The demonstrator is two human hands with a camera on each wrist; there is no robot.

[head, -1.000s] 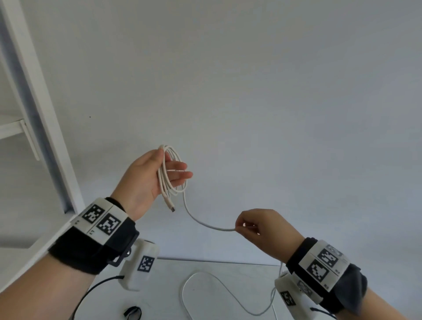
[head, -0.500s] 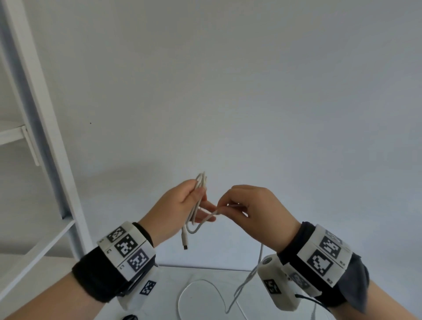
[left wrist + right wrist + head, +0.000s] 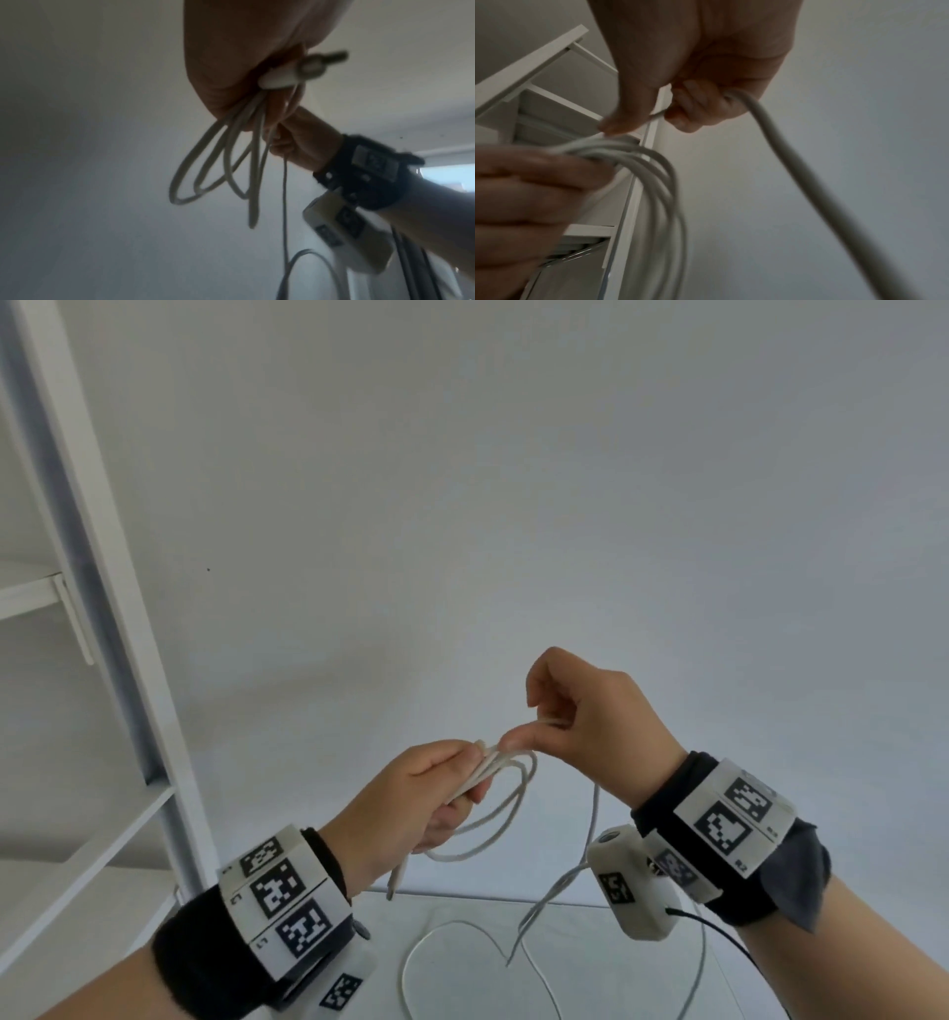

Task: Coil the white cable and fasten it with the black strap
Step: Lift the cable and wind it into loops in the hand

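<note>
White cable (image 3: 500,806) hangs in several loops from the left hand (image 3: 411,806), whose fingers (image 3: 436,762) are curled round the bundle, a plug (image 3: 287,74) jutting from the fist. Close beside it, the right hand (image 3: 590,716) pinches the trailing strand, which drops to the tabletop (image 3: 642,983).

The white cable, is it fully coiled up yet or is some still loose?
Partly coiled. The left hand grips several loops of the white cable; the right hand pinches a strand trailing onto the table.
</note>
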